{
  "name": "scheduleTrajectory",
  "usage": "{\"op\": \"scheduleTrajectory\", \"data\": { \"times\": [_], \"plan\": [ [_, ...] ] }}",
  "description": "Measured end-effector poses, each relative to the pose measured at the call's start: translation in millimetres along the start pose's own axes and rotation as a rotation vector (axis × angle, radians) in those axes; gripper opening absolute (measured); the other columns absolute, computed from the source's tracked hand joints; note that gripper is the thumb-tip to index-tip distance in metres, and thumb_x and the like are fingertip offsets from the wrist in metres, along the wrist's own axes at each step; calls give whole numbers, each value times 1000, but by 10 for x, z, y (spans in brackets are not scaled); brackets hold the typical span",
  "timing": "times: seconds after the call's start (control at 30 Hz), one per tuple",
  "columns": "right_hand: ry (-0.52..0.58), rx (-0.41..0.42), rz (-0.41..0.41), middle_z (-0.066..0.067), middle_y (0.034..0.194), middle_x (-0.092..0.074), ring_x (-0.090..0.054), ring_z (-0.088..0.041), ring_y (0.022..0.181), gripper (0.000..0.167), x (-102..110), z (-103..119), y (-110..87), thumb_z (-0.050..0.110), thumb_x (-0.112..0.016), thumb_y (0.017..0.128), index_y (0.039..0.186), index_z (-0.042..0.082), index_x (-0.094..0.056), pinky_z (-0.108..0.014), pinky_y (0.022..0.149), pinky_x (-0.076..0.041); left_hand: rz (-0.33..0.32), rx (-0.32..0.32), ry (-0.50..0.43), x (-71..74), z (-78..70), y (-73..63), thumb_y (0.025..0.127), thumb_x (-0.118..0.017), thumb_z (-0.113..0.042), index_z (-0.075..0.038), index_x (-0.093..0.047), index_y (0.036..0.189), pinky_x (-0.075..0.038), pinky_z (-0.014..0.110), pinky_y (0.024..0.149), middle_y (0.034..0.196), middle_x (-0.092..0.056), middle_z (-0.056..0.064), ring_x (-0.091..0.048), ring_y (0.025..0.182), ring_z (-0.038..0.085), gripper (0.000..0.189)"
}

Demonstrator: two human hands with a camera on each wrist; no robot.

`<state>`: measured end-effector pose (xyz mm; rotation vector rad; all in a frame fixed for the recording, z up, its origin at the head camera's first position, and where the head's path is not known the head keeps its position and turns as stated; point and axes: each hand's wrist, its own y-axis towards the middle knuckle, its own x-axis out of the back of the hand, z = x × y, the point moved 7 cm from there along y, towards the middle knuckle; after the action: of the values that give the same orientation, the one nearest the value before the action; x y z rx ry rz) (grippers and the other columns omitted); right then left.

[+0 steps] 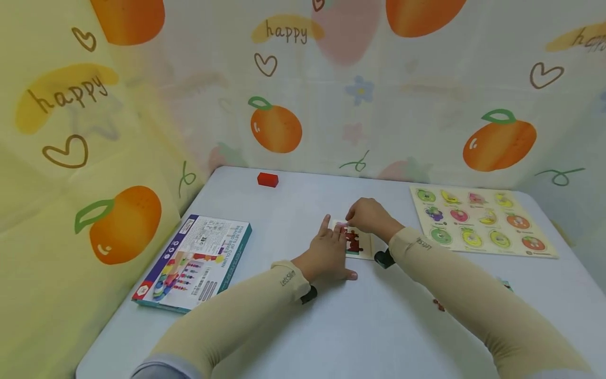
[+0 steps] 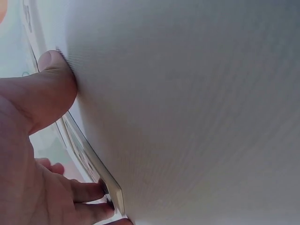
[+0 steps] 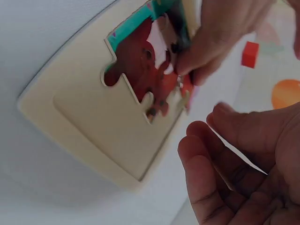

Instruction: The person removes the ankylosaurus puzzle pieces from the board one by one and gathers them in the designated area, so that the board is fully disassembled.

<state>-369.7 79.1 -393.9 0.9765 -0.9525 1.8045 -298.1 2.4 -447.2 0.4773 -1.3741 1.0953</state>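
Note:
A pale wooden tray puzzle [image 1: 366, 244] lies on the table, partly filled with dark red and teal pieces [image 3: 136, 61]. My left hand [image 1: 326, 255] spreads over its left side. In the right wrist view, the left fingertips [image 3: 187, 61] press on the pieces. The left wrist view shows the left thumb [image 2: 58, 84] apart from the board's edge [image 2: 110, 180]. My right hand [image 1: 371, 217] hovers at the board's upper right side. Its fingers [image 3: 201, 180] are loosely curled, with a small gap to the thumb and nothing visible between them.
A boxed toy [image 1: 199, 263] lies at left, and a red block [image 1: 268, 180] sits near the back edge. A fruit picture board [image 1: 483, 221] is at right. Small reddish pieces [image 1: 438, 305] and a teal piece [image 1: 505, 284] lie by the right forearm.

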Motion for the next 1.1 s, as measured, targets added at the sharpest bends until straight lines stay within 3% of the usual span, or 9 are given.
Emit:
{"op": "scheduleTrajectory", "data": {
  "times": [0.13,0.33,0.5,0.63,0.87,1.1],
  "plan": [
    [13,-19,13,-10,100,-71,-63,-30,99,15,-42,-23,27,12,-70,90,100,2,-76,-44,90,-50,-27,-14,24,62,-8,-15,76,-41,-88,-4,-30,153,23,52,108,158,-25,15,-23,145,25,115],
    [3,-53,48,-4,81,-67,-59,-22,77,10,-102,-99,-9,11,-79,81,85,5,-74,-35,73,-51,-21,-1,30,95,44,-15,71,-40,-93,-7,-24,156,12,48,114,159,-26,7,-23,145,21,122],
    [-31,-39,48,-4,81,-66,-59,-22,77,14,-154,-76,-37,13,-82,79,85,4,-73,-34,72,-52,4,7,41,92,61,-7,70,-39,-93,-9,-25,156,8,46,116,160,-24,6,-21,146,21,122],
    [-75,-14,37,-5,81,-67,-59,-21,76,15,-183,-46,-41,13,-81,80,87,2,-74,-34,72,-53,19,3,49,88,63,1,71,-39,-93,-8,-25,156,-4,41,117,161,-22,7,-18,147,20,121],
    [-118,2,21,-3,79,-67,-60,-19,74,15,-227,-44,-16,14,-81,81,88,2,-74,-34,74,-53,2,22,-93,115,109,-3,69,-54,-88,-5,-30,153,-25,36,114,158,-29,10,-28,143,24,120],
    [-133,5,26,-4,84,-69,-62,-20,76,19,-239,-70,5,17,-82,80,90,2,-74,-36,77,-54,16,23,-201,128,102,-25,70,-62,-82,-3,-29,153,-25,37,114,159,-25,11,-26,144,27,119]
  ]
}}
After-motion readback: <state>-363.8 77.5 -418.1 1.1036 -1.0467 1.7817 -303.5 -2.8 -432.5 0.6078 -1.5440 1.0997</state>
